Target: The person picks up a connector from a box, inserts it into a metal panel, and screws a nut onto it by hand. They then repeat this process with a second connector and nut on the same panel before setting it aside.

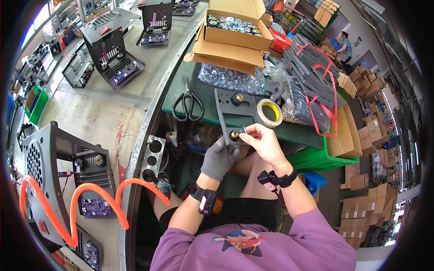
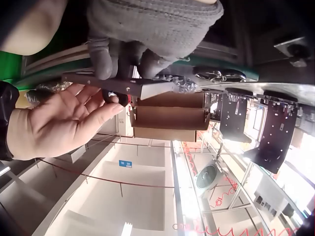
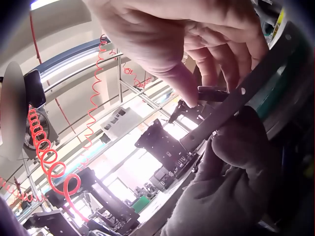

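Note:
My gloved left hand [image 1: 218, 159] grips the near end of a flat black metal panel [image 1: 224, 118] from below. The panel has a rectangular cut-out and bent edges. A brass-centred round fitting [image 1: 237, 99] sits near its far end, and a second brass-centred fitting [image 1: 234, 135] is at the near corner. My bare right hand [image 1: 270, 147] pinches a small dark round part [image 3: 212, 94] between thumb and fingers, close against the panel face by the near fitting. In the left wrist view, the grey glove [image 2: 152, 27] partly hides the panel edge.
On the green bench mat lie black-handled scissors [image 1: 188, 106], a tape roll [image 1: 270, 113] and a bag of small parts [image 1: 230, 79]. Behind stands an open carton [image 1: 237, 38] of round fittings. Grey strips [image 1: 312, 63] lie right. An orange coiled hose [image 1: 97, 189] crosses the left bench.

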A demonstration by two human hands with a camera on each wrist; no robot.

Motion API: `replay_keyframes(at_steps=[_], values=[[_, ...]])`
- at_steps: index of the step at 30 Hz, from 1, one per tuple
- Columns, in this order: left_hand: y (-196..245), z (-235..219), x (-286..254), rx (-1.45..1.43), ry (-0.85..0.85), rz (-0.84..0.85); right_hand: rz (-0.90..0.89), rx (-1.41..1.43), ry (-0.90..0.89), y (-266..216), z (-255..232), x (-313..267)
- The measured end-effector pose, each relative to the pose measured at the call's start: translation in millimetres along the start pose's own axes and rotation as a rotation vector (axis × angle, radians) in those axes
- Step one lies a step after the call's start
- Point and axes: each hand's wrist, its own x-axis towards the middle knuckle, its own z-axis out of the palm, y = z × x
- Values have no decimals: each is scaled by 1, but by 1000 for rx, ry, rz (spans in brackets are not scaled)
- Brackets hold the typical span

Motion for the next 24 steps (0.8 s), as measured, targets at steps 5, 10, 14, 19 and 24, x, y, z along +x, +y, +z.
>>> replay_keyframes(at_steps=[5, 10, 14, 19, 24], values=[[5, 7, -6, 65, 33, 46, -22, -76, -2, -3, -1, 0], [10, 22, -7, 72, 67, -80, -31, -129, 3, -11, -2, -6], [3, 21, -5, 35, 97, -104, -72, -216, 5, -11, -2, -10], [-2, 22, -10, 117, 80, -46, -74, -231, 9, -15, -2, -13], [5, 27, -15, 126, 152, -125, -54, -272, -59, -24, -2, -13]])
